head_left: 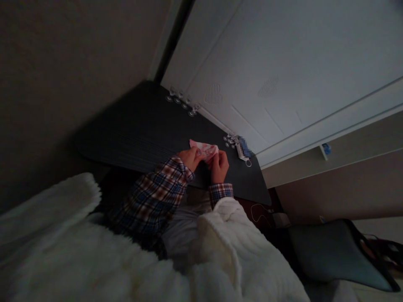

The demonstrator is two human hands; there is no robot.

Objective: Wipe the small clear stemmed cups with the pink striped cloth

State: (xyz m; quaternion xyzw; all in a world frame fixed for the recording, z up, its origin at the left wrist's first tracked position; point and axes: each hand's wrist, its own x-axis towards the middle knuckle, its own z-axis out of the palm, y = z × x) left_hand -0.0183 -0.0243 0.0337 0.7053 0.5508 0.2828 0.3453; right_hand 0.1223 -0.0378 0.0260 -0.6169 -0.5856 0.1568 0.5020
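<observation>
A small pink and white piece of paper or cloth [204, 147] lies at the near edge of a dark table [141, 130]. My left hand [189, 158] grips its left side, and my right hand [220, 166] pinches its right side. Both wrists wear plaid sleeves under a white fluffy garment [94, 251]. The scene is dim, so the pink item's exact kind is unclear.
Several small shiny round objects [181, 100] sit at the table's far edge, with more [231, 140] beside a blurred item with a ring [244, 152]. A white cabinet front [283, 75] stands behind. A dark chair seat [333, 251] is at lower right.
</observation>
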